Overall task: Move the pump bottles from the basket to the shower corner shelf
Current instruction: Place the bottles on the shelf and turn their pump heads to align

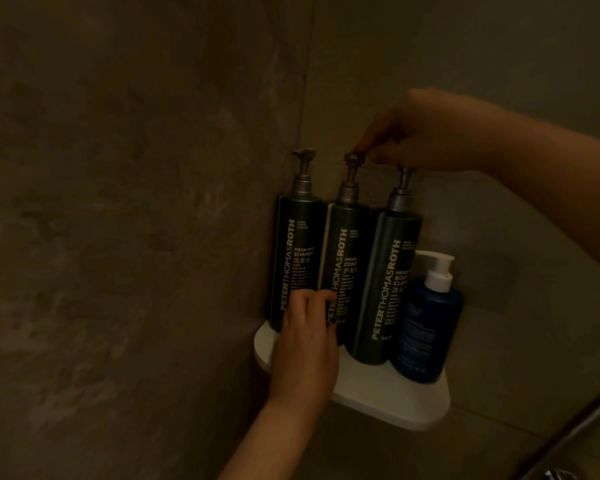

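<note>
Three tall dark green pump bottles stand side by side on the white corner shelf [388, 396]: the shampoo bottle [293, 258] at left, the conditioner bottle [345, 268] in the middle, the body cleanser bottle [387, 289] at right. A shorter blue bottle [425, 334] with a white pump stands at the far right. My right hand [426, 133] pinches the pump head of the conditioner bottle from above and covers the pump head of the body cleanser bottle. My left hand [305, 344] rests with curled fingers against the lower fronts of the shampoo and conditioner bottles. The basket is out of view.
Dim grey-brown stone walls meet in the corner behind the shelf. A metal shower hose [575, 427] crosses the lower right corner. The front of the shelf is bare white surface.
</note>
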The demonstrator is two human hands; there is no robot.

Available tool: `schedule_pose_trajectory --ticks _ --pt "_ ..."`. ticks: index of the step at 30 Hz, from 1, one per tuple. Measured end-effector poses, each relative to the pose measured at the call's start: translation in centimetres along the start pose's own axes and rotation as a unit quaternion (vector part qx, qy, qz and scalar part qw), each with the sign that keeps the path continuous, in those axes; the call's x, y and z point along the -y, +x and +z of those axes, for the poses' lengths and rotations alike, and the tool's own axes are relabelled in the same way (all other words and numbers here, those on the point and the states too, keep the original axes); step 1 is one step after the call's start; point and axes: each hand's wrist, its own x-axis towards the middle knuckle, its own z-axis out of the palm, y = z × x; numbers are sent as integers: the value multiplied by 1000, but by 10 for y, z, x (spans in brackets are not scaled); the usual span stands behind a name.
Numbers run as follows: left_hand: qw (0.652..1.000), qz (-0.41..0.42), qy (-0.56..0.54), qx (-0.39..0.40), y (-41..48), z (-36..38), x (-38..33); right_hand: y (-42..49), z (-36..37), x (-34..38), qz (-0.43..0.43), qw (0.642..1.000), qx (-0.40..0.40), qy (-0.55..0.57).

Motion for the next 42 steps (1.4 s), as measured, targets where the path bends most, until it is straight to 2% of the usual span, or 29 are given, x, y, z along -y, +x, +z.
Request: schedule_pose_trajectory --ticks 5,12,30,38,42 --pt "1000 5 -11 6 -5 0 2 -6 -6 -10 58 998 -8 17" --pt "998 8 -53 31 -13 4 -8 -15 -14 -13 81 996 48 10" --pt "989 -29 -136 46 -16 4 -27 -32 -29 7 82 990 31 111" --pt "985 -31 -162 55 -18 3 -21 -39 -38 2 47 992 35 116" --pt "984 -33 -166 56 -19 3 -21 -43 -40 0 34 993 81 84"
